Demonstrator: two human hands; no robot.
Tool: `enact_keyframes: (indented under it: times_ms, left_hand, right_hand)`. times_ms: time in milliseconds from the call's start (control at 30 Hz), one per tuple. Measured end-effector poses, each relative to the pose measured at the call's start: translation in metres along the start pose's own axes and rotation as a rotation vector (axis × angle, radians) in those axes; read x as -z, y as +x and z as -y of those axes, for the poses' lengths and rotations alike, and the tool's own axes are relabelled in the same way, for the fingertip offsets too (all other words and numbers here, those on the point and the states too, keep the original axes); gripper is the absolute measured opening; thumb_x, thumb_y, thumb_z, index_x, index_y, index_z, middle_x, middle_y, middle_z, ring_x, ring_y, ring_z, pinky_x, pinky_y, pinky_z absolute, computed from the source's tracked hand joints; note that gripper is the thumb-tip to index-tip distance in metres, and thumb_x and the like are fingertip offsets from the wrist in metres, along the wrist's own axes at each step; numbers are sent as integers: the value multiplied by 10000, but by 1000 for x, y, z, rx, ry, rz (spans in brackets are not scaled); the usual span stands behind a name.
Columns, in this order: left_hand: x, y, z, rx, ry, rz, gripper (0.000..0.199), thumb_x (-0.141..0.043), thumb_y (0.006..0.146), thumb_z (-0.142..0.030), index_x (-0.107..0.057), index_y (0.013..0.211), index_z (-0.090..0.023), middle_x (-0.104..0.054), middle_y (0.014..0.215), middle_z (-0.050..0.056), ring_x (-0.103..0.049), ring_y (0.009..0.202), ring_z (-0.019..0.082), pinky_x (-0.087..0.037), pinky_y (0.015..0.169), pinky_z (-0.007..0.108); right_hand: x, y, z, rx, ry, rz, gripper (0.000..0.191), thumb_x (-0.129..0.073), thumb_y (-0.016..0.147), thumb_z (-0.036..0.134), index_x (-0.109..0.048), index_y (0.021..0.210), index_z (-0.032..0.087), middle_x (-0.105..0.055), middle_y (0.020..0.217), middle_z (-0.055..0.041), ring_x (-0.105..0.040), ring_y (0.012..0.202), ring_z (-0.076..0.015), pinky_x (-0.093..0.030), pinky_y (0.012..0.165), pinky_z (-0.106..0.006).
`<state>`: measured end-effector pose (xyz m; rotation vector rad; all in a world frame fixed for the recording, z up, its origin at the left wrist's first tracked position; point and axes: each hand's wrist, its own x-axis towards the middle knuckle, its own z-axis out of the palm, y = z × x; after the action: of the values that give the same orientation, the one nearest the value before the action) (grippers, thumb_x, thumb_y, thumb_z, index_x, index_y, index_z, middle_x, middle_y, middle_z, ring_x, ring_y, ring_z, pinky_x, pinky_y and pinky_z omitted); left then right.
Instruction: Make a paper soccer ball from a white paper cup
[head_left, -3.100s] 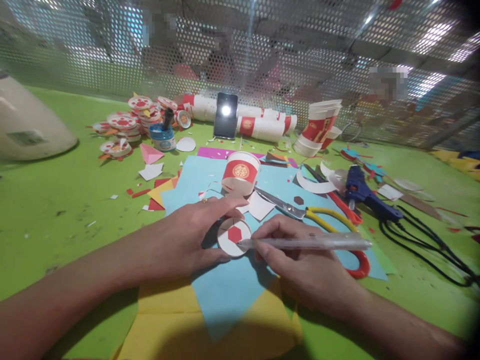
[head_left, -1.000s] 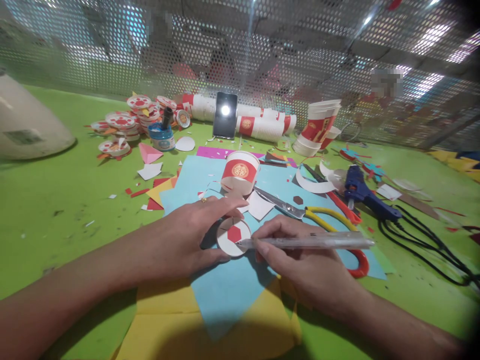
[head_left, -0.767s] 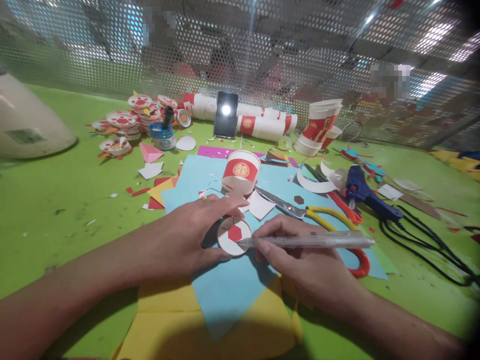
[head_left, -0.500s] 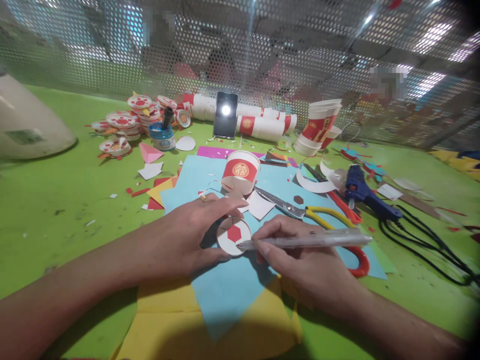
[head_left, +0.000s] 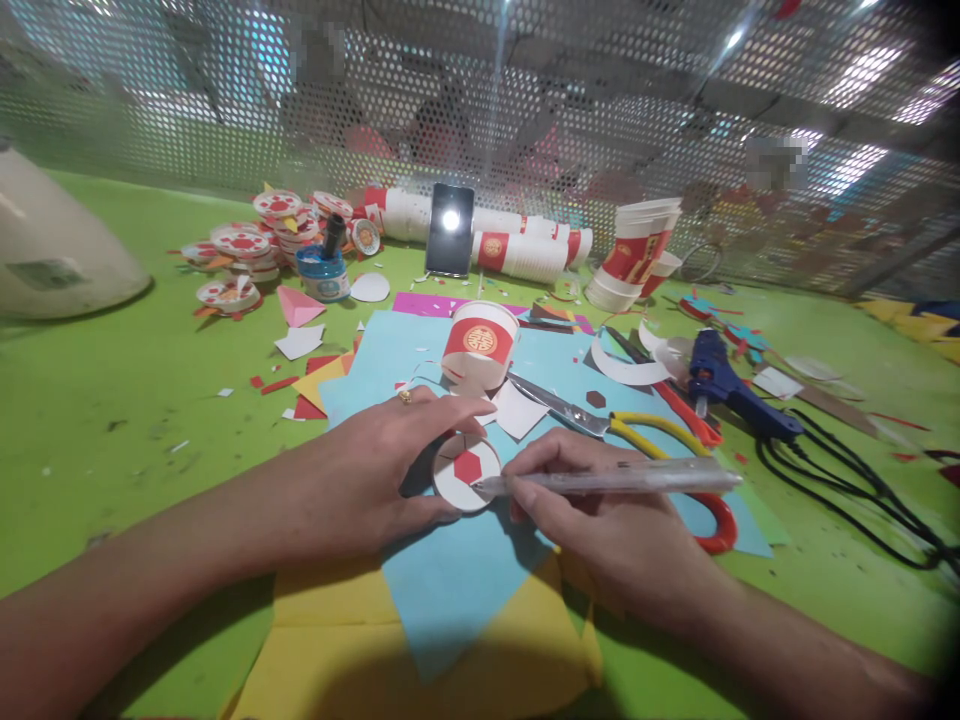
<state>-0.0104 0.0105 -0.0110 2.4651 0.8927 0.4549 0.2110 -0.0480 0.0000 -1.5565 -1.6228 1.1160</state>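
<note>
The white disc (head_left: 448, 490) lies over blue paper (head_left: 450, 580), red hexagon (head_left: 467, 467) in place, dark lines (head_left: 447, 458) near its top, the lower part seemingly unlined as yet; fingers of the left hand (head_left: 382, 455) pinch its rim; those of the right hand (head_left: 596, 525) pinch a pen (head_left: 645, 477).

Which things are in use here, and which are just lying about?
In use, judging by the hands:
round white card-like disc with a red hexagon, held by the left hand
translucent plastic pen in the right hand, tip at the hexagon's edge

Apparently lying about:
red and white paper cup
metal scissors with yellow on the handles
dark blue plastic glue gun
black rectangular phone
</note>
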Motion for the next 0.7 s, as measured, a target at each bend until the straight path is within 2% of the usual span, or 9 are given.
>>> enact_keyframes:
  times_ms: [367, 700]
  left_hand:
    - [0, 0, -1, 8, -6, -3, 608, -699, 857, -328, -433, 1403, -342, -635, 1280, 28, -620, 1118, 261, -513, 900, 379]
    - [0, 0, -1, 13, -8, -2, 599, -687, 867, -354, -439, 1412, -338, -601, 1371, 39, -582, 1218, 280, -501, 979, 425]
  right_hand:
    - [0, -2, 1, -35, 83, 21, 39, -632, 760, 230, -660, 740, 213, -685, 655, 5, -608, 590, -121, -483, 522, -214]
    - [1, 0, 4, -23, 1, -5, 91, -626, 762, 273, -684, 759, 204, -708, 685, -19, -592, 619, -142, -455, 547, -251]
